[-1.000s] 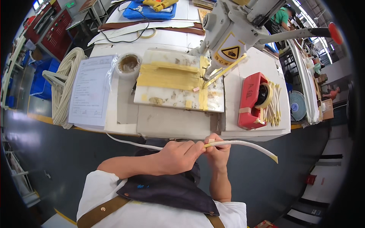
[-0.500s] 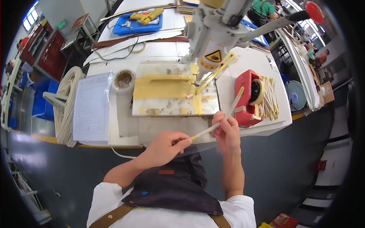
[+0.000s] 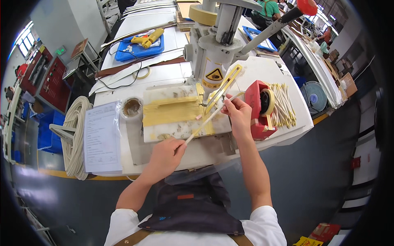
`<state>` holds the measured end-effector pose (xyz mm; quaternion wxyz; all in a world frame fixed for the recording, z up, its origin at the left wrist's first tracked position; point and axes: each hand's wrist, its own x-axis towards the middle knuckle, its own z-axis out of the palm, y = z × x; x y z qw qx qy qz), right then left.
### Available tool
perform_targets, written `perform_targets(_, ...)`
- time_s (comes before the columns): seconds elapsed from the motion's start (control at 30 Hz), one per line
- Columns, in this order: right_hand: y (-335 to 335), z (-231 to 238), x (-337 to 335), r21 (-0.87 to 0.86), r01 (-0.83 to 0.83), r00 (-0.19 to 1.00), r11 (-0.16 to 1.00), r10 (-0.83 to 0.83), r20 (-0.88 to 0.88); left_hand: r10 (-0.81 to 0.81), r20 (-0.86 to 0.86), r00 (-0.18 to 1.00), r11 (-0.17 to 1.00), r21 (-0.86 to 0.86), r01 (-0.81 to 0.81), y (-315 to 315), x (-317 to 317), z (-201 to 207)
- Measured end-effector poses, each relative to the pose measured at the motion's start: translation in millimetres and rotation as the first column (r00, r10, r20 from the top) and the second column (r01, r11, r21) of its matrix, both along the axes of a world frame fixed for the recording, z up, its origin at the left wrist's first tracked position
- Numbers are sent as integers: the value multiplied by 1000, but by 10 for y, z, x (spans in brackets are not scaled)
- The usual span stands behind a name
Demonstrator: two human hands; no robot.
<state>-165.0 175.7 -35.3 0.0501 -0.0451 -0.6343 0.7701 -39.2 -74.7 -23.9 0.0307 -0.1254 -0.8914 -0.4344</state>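
Note:
A short white cord (image 3: 204,124) with yellowish ends stretches slantwise between my hands. My left hand (image 3: 167,157) pinches its lower end near the table's front edge. Higher up, my right hand (image 3: 239,116) grips the cord close to its other end, just left of the red tape dispenser (image 3: 255,105). Beneath and behind the cord lies a white block (image 3: 176,130) partly covered with yellow tape. A grey hand press (image 3: 213,57) stands over the block's right side, with a yellow slotted strip (image 3: 227,84) beside its lower end.
Several cut cords (image 3: 283,104) with yellow ends lie right of the dispenser. A tape roll (image 3: 132,108), a printed sheet (image 3: 102,139) and a coil of cord (image 3: 74,139) are on the left. Farther back, a blue tray (image 3: 139,50) holds a yellow glue gun (image 3: 148,38).
Both hands have moved forward with the cord, so that it now passes over the block's front right part. The right hand has risen beside the press; the whole view has shifted.

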Motion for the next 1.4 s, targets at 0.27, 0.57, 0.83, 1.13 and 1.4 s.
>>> perform_targets(0.27, -98, -102, -440, 452, 112, 991, 885, -134, 15, -21, -461, 887, 936, -321, -144, 92, -324, -328)
perform_targets(0.57, -142, -234, -630, 890, 320, 945, 325, -35, -327, -92, -422, 902, 929, -362, -75, 15, -445, -307)
perform_targets(0.83, -254, -163, -534, 965, 231, 973, 126, -31, -229, -105, -378, 920, 937, -348, -36, 8, -518, -248)
perform_targets(1.13, -250, -92, -523, 989, 116, 993, 93, -26, -114, -159, -280, 947, 880, -475, 8, 5, -618, -144)
perform_targets(1.4, -246, -123, -524, 987, 115, 993, 116, -7, -115, -197, -268, 943, 911, -406, 75, 56, -698, -191)
